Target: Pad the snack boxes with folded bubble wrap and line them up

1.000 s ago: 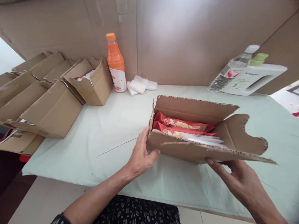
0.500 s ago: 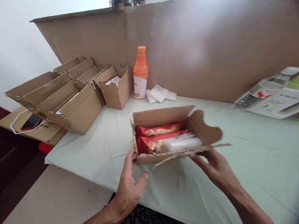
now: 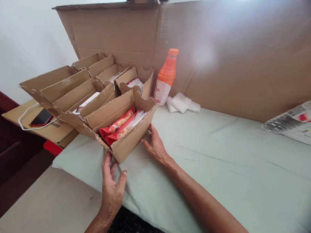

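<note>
A small open cardboard box (image 3: 130, 140) holding red snack packets (image 3: 116, 126) and a clear plastic bag sits at the left of the table, pushed against a row of similar boxes (image 3: 73, 96). My left hand (image 3: 111, 183) rests with spread fingers at the box's near left corner. Fingertips of my right hand (image 3: 155, 146) touch the box's right side wall. Neither hand grips anything.
An orange drink bottle (image 3: 166, 77) stands behind the boxes by folded white cloths (image 3: 182, 103). A tall cardboard sheet (image 3: 220, 50) walls the table's back. A plastic-wrapped bottle pack (image 3: 299, 123) lies at the far right. A red phone (image 3: 42, 117) with a white cable lies left.
The box has slid left across the table and now sits against the row of boxes. Both hands followed it; the right hand went from its front flap to its side.
</note>
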The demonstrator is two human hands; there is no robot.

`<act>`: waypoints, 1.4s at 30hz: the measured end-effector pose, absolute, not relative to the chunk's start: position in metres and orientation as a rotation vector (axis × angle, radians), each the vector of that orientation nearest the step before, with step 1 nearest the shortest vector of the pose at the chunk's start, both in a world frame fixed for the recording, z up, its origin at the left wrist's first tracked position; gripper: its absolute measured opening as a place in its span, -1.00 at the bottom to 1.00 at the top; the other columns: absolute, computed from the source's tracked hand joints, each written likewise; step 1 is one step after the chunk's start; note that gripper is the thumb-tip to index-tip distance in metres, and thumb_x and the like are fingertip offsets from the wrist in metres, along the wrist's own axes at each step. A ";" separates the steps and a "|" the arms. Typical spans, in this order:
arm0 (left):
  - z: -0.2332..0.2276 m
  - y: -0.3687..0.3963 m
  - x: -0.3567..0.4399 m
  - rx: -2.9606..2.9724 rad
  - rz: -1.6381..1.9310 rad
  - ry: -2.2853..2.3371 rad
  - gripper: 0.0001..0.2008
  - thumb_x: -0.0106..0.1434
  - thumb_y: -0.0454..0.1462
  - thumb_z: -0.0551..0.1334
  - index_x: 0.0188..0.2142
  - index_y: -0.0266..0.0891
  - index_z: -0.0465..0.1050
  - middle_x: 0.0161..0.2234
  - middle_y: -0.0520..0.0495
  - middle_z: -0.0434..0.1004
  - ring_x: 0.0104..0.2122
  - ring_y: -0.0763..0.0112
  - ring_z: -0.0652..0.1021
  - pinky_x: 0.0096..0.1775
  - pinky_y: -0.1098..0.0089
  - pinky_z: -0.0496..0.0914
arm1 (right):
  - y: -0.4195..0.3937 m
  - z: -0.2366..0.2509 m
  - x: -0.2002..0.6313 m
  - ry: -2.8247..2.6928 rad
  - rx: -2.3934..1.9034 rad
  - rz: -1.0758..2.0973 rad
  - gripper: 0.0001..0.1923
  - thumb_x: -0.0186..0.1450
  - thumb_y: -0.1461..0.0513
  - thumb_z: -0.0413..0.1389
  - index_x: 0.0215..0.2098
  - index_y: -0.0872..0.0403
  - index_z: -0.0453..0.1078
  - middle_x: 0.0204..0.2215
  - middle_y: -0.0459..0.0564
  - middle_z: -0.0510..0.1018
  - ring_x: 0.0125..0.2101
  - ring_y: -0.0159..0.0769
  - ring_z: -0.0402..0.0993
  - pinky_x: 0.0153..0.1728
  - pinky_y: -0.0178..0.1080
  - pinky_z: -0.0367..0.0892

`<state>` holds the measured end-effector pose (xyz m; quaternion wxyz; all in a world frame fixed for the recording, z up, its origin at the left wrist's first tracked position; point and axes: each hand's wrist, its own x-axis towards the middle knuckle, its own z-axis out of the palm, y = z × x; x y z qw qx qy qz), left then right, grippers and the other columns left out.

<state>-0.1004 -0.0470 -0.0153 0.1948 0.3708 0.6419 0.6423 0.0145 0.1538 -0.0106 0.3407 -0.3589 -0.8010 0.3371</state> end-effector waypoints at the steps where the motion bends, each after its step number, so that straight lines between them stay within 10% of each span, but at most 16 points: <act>1: -0.018 -0.045 -0.101 1.024 1.802 1.795 -0.29 0.34 -0.19 0.24 0.41 -0.01 -0.01 0.45 -0.20 -0.03 0.40 0.04 0.18 0.32 0.05 0.27 | 0.157 -0.012 0.010 -2.099 -0.934 0.865 -0.10 0.26 0.17 0.11 0.46 0.13 -0.19 0.39 0.30 0.12 0.37 0.02 0.09 0.33 0.14 0.13; 14: -0.031 -0.020 -0.138 1.118 1.566 2.012 -0.34 0.31 -0.19 0.24 0.37 -0.14 0.13 0.34 -0.26 0.23 0.29 0.05 0.35 0.29 0.03 0.29 | 0.167 -0.010 -0.023 -2.549 -1.011 0.540 -0.31 0.35 0.17 0.10 0.38 0.26 0.14 0.32 0.29 0.29 0.36 0.07 0.11 0.36 0.09 0.06; 18: -0.020 -0.027 -0.130 1.264 1.421 2.150 -0.54 0.30 -0.22 0.21 0.19 -0.17 0.39 0.23 -0.25 0.36 0.22 0.02 0.43 -0.10 0.22 0.58 | 0.161 -0.003 -0.021 -2.625 -1.048 0.481 -0.43 0.40 0.13 0.09 0.31 0.22 0.28 0.34 0.26 0.26 0.36 0.06 0.09 0.36 0.04 0.06; 24: -0.010 -0.025 -0.128 1.312 1.387 2.204 -0.71 0.30 -0.20 0.18 -0.05 -0.23 0.53 0.10 -0.27 0.46 0.07 0.06 0.52 -0.56 0.48 0.40 | 0.152 -0.001 -0.019 -2.674 -1.059 0.334 -0.44 0.46 0.09 0.02 0.33 0.21 0.26 0.35 0.21 0.26 0.36 0.05 0.10 0.34 0.02 0.05; 42: -0.025 -0.016 -0.147 1.450 1.487 2.242 -0.76 0.15 -0.33 0.15 -0.25 -0.23 0.58 -0.22 -0.12 0.64 -0.13 0.19 0.58 0.01 0.21 0.44 | 0.055 -0.003 0.033 -2.650 -1.170 0.245 -0.50 0.48 0.12 -0.05 0.32 0.13 0.27 0.37 0.17 0.24 0.37 0.02 0.08 0.33 0.02 -0.02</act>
